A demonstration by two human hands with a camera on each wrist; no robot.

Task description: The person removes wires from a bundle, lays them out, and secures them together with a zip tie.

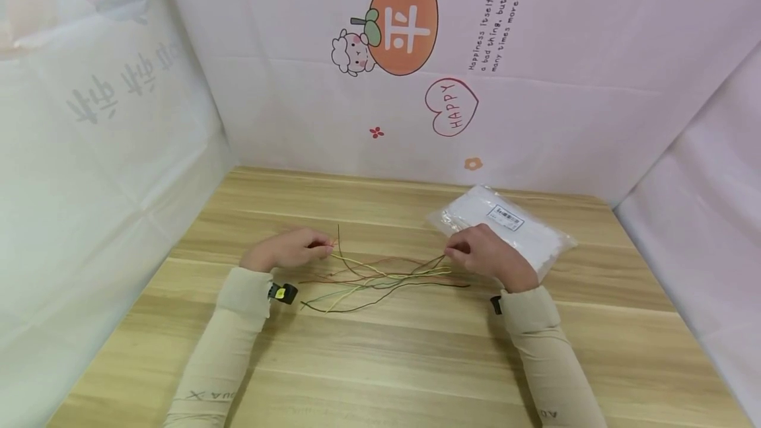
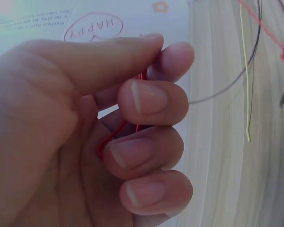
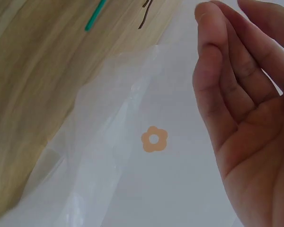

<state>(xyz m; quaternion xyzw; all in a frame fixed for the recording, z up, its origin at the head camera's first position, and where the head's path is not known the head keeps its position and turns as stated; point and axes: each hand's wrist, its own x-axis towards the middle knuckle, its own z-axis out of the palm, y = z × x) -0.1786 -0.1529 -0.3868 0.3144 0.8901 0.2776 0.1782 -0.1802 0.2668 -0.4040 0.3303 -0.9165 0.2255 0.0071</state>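
Observation:
Thin coloured wires (image 1: 389,276) in red, yellow, green, brown and black lie loosely crossed on the wooden table between the two hands. On the left, my left hand (image 1: 297,246) pinches a red wire (image 2: 104,147) between thumb and forefinger. Part of that wire loops down behind the curled fingers in the left wrist view. Across the wires, my right hand (image 1: 483,253) has thumb and fingers drawn together at the end of a brown wire (image 1: 436,259). The right wrist view shows its fingers bent, with their grip hidden; a green wire end (image 3: 94,16) lies further left.
A clear plastic bag (image 1: 538,240) with white contents and a barcode label lies behind the right hand. Printed cloth (image 1: 285,111) hangs along the back and sides of the wooden table (image 1: 368,375). Black wrist cameras sit at both cuffs.

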